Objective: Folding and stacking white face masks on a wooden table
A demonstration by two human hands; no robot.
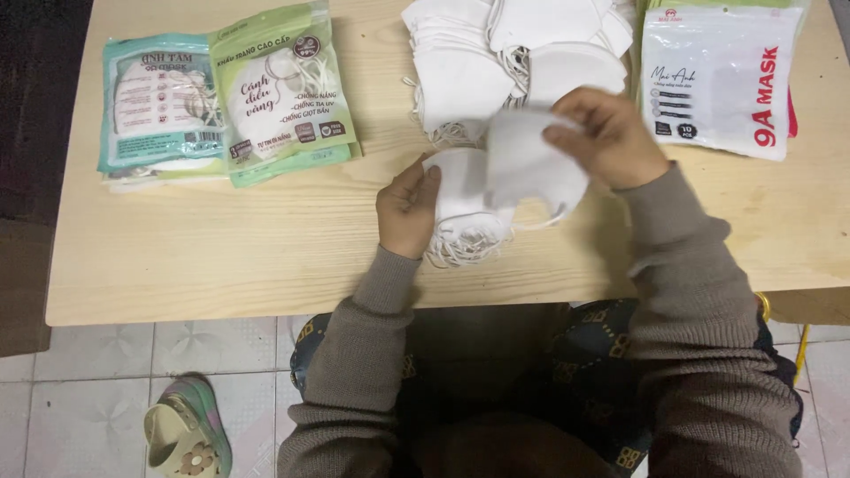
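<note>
My left hand (407,209) rests on the left edge of a small stack of white face masks (462,211) on the light wooden table (221,248), with their ear loops spilling toward the front. My right hand (606,133) pinches a single white mask (531,159), blurred, just above that stack. Behind both hands lies a bigger heap of loose white masks (505,53). Both arms wear brown knitted sleeves.
Two sealed mask packs lie at the back left, one teal (159,102), one green (282,88). White mask bags (717,75) are stacked at the back right. A sandal (186,434) sits on the tiled floor at the lower left.
</note>
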